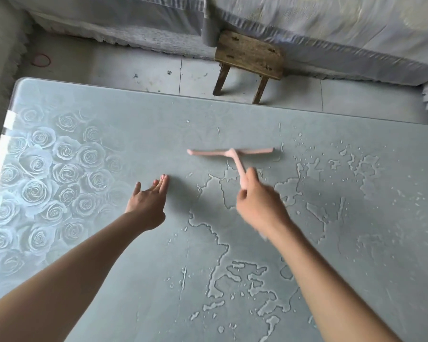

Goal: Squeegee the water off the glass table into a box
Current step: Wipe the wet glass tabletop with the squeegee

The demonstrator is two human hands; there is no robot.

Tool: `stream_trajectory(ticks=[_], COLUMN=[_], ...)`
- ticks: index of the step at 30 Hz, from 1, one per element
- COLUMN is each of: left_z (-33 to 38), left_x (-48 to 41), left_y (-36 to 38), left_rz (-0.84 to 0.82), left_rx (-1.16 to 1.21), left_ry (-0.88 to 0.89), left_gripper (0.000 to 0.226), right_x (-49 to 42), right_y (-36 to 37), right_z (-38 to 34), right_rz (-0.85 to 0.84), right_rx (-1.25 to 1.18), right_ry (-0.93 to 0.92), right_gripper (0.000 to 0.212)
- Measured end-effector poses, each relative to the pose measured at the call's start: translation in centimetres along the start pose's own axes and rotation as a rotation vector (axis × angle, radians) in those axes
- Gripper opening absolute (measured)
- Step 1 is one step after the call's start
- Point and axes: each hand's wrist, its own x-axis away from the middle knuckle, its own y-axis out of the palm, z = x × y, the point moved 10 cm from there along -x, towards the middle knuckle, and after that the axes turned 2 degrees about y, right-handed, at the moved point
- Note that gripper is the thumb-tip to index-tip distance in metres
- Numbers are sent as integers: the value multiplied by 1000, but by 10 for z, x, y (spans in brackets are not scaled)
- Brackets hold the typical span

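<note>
The right hand [258, 206] grips the pink squeegee [230, 154] by its handle, blade on the glass table [134, 134] beyond the knuckles, water [245, 275] pooled around and nearer, while the left hand [147, 202] rests flat, fingers straight, well aside.

Records a pale tiled floor [139, 62], grout lines visible, marked with dark specks. Finds a worn wooden stool [250, 56] standing on it, two splayed legs showing, far side against a hanging white-and-blue cloth cover [331, 30]. Notes a grey cylindrical post [208, 33] just beside the stool's left end. Logs a red rubber band [42, 60] lying flat on the floor, well apart from the stool.
</note>
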Motion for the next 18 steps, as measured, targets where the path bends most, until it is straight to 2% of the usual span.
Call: stream_trajectory(ticks=[4, 7, 9, 12, 16, 18], left_z=[-2, 0, -1, -13, -48, -63], left_x=[3, 2, 1, 11, 38, 51], left_y=[-1, 2, -3, -17, -9, 1], left_rz=[12, -24, -23, 122, 229, 225], left_rx=[-13, 98, 269, 383, 333, 336], left_ry=[44, 32, 28, 52, -3, -51], left_gripper=[88, 88, 89, 89, 84, 81], right_x=[71, 85, 74, 41, -2, -5], right_y=[33, 23, -3, -25, -5, 8], right_z=[21, 22, 1, -37, -72, -81], right_rz=[-122, -152, -57, 28, -95, -126], right_rx=[20, 7, 33, 6, -133, -50], right_ry=[17, 37, -51, -136, -83, -112], right_gripper=[16, 13, 14, 12, 6, 6])
